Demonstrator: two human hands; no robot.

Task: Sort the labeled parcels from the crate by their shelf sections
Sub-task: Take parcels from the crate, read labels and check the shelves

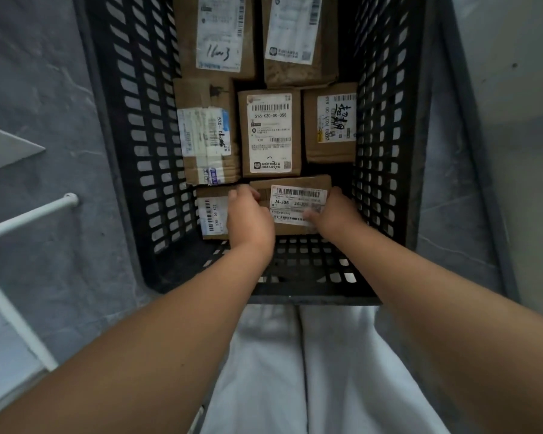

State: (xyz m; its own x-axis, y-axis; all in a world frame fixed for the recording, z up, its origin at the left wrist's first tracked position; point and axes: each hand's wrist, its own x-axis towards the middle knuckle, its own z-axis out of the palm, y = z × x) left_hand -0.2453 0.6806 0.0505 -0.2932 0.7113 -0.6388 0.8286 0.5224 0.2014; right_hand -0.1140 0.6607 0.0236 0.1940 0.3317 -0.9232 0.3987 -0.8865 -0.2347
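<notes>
A black perforated crate (138,151) stands on the floor and holds several brown cardboard parcels with white labels. Both my hands reach down into its near end. My left hand (248,216) grips the left side of a small parcel (290,200) whose label reads J4-J06. Its right side is held by my right hand (336,213), thumb lying on the label. Just left of it lies another small parcel (212,214), partly hidden by my left hand. Behind stand a parcel labelled 516-K20-00-058 (270,133) and others.
Grey stone-patterned floor (44,89) surrounds the crate. White metal bars of a rack (26,217) run at the left. A pale wall (514,89) rises on the right. White trousers (311,371) show below the crate's near rim.
</notes>
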